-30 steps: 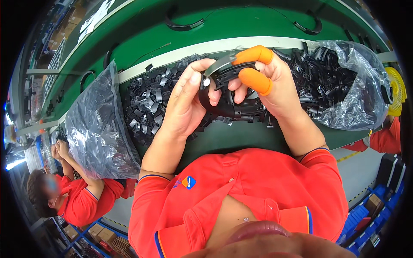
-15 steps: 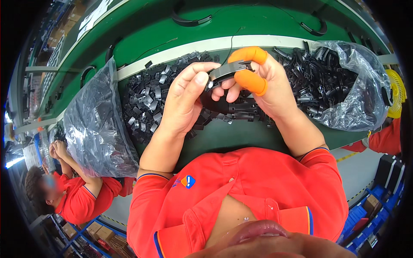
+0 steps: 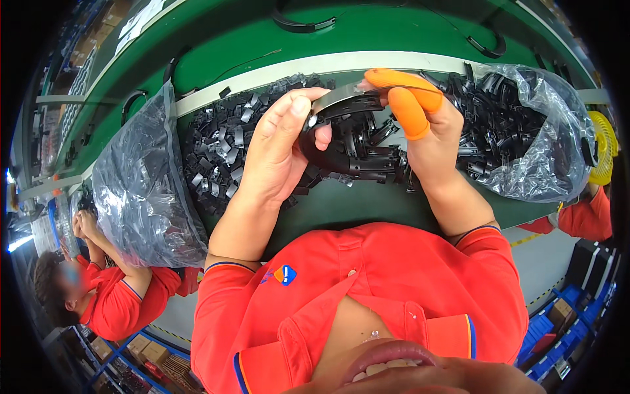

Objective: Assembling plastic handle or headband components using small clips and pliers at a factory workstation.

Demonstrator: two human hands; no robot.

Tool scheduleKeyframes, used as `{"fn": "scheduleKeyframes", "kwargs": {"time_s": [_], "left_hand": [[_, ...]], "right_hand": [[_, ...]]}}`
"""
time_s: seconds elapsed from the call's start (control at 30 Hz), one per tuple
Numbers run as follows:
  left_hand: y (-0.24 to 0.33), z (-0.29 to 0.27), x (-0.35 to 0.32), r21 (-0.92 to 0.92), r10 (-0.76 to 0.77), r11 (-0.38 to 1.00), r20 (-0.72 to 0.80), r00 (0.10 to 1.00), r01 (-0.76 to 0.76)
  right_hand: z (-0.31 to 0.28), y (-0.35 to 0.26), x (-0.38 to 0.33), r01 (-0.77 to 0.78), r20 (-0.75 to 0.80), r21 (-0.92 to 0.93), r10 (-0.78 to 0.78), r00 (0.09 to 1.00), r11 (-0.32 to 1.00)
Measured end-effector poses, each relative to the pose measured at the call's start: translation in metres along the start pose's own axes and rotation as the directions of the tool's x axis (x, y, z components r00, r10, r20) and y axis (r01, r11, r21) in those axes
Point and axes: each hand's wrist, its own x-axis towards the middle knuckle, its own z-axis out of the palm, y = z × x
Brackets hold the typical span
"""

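Note:
My left hand (image 3: 275, 141) is closed round one end of a curved black headband (image 3: 344, 105) with a shiny outer face, its thumb and forefinger pinching it. At the other end is my right hand (image 3: 436, 131), wearing orange finger cots (image 3: 408, 113) on thumb and forefinger. Those two fingers are closed by the band's right end, and a thin dark strand runs from the band across the upper cot. Just what the fingertips grip is partly hidden. Below the headband lie more curved black pieces (image 3: 367, 164).
Small black clips (image 3: 220, 148) are heaped at left, beside a clear plastic bag (image 3: 144, 190). Right, another bag (image 3: 548, 164) holds black parts (image 3: 502, 125). Beyond a pale ledge (image 3: 275, 71), curved bands (image 3: 302, 26) sit on a green surface. A co-worker (image 3: 121, 289) sits far left.
My right hand has moved right, away from my left hand. The thin strand that stood up from the band now stretches rightward over the orange cot. The headband tilts less.

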Motion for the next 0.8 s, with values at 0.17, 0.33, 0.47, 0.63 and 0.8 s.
{"fn": "scheduleKeyframes", "kwargs": {"time_s": [0.17,0.33,0.47,0.63,0.8], "left_hand": [[0.000,0.001,0.000,0.049,-0.003,0.999,0.000,1.000,0.003],[-0.003,0.002,-0.003,0.037,-0.003,0.999,-0.027,1.000,0.004],[-0.005,0.002,0.000,0.039,-0.012,0.999,-0.009,1.000,0.012],[-0.004,0.002,0.001,0.018,-0.010,1.000,-0.031,0.999,0.011],[-0.004,0.001,0.003,0.032,0.039,0.999,-0.006,0.999,-0.039]], "right_hand": [[0.002,-0.006,0.003,-0.071,0.017,0.111,0.070,0.997,0.991],[0.003,0.000,-0.001,-0.104,0.043,0.203,0.097,0.994,0.974],[0.002,0.001,0.001,-0.150,0.030,0.226,0.147,0.989,0.963],[-0.002,0.006,0.001,0.023,-0.033,-0.054,-0.025,0.999,0.998],[-0.007,0.005,0.005,0.059,-0.010,-0.142,-0.061,0.998,0.988]]}}
